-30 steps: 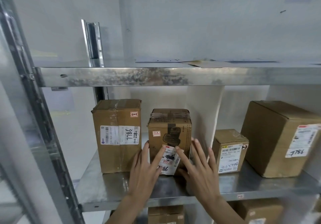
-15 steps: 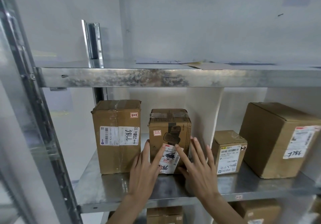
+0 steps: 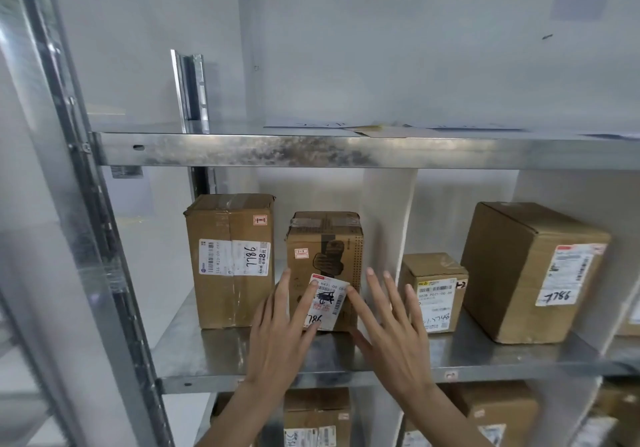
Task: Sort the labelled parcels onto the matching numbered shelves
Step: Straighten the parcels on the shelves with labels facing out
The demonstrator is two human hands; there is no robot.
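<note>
Sitting upright on the shelf (image 3: 214,356), set back from its front edge, the middle parcel (image 3: 325,249) is hardly shifting from half a second ago; both hands are staying flat on its front face. The left hand (image 3: 280,339) and right hand (image 3: 394,335) are spreading straight fingers across the label marked 7786, pinching nothing. Likely the placing is finishing. The tall parcel (image 3: 230,259) is standing just beside it toward the left end, the small parcel (image 3: 433,290) near on the right, leaving a strip of bare metal along the front edge for the hands to withdraw
</note>
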